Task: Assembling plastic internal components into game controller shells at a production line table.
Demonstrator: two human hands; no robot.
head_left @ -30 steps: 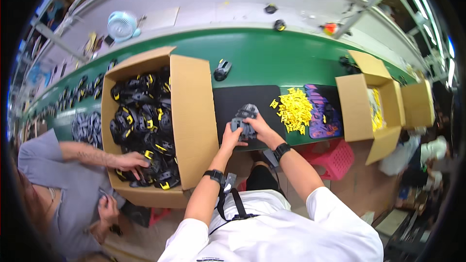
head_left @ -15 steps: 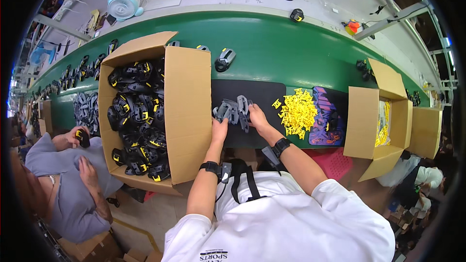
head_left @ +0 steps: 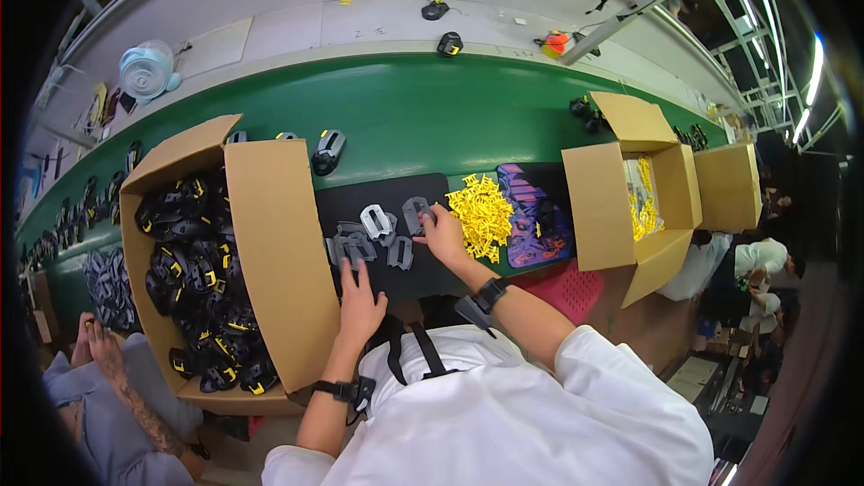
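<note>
Several grey plastic shell pieces [head_left: 399,253] lie loosely on a black mat [head_left: 387,193] in front of me. My left hand [head_left: 362,306] is open, its fingers spread and the tips at a cluster of grey pieces [head_left: 349,245] on the mat's left side. My right hand [head_left: 445,238] pinches one upright grey plastic piece [head_left: 416,213] between thumb and fingers, near the mat's right edge. One paler grey piece [head_left: 375,221] lies between the two hands. A heap of small yellow plastic parts [head_left: 481,218] sits just right of my right hand.
A tall carton [head_left: 274,261] full of black-and-yellow mouse-like parts [head_left: 198,274] stands at left. At right are a purple patterned mat [head_left: 531,247] and an open carton [head_left: 594,207] with yellow parts. A co-worker [head_left: 117,396] sits at the far left. Behind runs a green belt [head_left: 396,108].
The grey pieces I held bunched in both hands now lie spread on the mat. My left hand has opened and drawn back; my right holds one piece. The view has swung rightward.
</note>
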